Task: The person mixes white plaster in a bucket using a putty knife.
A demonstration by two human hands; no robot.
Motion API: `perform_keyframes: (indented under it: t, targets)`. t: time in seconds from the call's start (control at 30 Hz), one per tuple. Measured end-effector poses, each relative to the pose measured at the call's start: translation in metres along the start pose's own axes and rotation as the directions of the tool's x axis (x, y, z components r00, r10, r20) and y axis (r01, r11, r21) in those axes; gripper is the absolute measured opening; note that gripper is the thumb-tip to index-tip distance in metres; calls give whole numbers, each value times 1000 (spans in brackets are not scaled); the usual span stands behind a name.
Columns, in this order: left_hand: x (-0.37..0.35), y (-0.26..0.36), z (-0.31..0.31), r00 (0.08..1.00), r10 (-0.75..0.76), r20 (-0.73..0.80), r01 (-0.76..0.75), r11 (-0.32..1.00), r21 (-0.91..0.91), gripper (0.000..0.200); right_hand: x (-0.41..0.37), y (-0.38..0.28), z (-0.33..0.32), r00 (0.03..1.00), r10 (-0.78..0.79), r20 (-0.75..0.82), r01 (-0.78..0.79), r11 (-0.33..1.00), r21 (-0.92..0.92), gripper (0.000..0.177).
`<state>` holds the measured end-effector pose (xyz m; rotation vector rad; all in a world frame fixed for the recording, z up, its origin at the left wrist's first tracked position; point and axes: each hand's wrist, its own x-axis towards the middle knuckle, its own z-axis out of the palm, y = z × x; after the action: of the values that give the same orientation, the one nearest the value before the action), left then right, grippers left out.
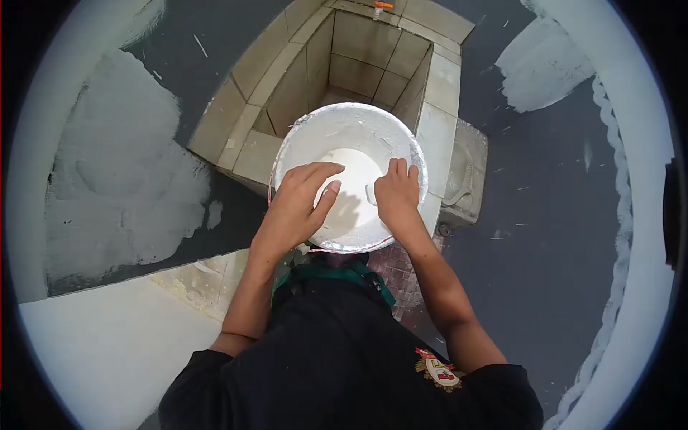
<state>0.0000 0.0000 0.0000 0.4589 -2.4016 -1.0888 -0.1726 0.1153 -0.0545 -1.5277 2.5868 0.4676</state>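
A white bucket (296, 147) with paint-smeared walls stands in front of me at the near edge of a tiled basin. White paint (352, 166) lies inside it. My left hand (295, 204) hangs over the bucket's left side, thumb and fingers apart, holding nothing. On the right side, my right hand (398, 192) is closed, its fingers curled over the inside of the bucket. A small pale edge (370, 194) shows beside its thumb side; what the hand grips is mostly hidden.
The tiled basin (437, 107) lies beyond the bucket, with an orange-handled tap (382, 7) at its back. A dirty pale fixture (467, 172) stands at right. Dark grey walls (534, 201) carry white paint patches. A white panel (115, 351) is at lower left.
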Motion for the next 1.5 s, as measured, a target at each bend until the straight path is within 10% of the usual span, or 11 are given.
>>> perform_keyframes:
  t: [0.27, 1.0, 1.2, 1.5]
  targets:
    - [-1, -12, 4, 1000, 13, 27, -11, 998, -63, 25, 19, -6, -5, 917, -350, -190, 392, 879, 271, 15]
    - [9, -23, -10, 999, 40, -14, -41, 998, -51, 22, 51, 7, -13, 984, -156, -81, 175, 924, 339, 20]
    - [1, -27, -13, 999, -3, -45, -3, 992, -127, 23, 8, -10, -22, 933, -315, 171, 253, 917, 307, 18]
    - [-15, -25, -15, 998, 0, -60, 2, 1000, 25, 28, 10, -1, -47, 969, -189, -159, 241, 869, 432, 10]
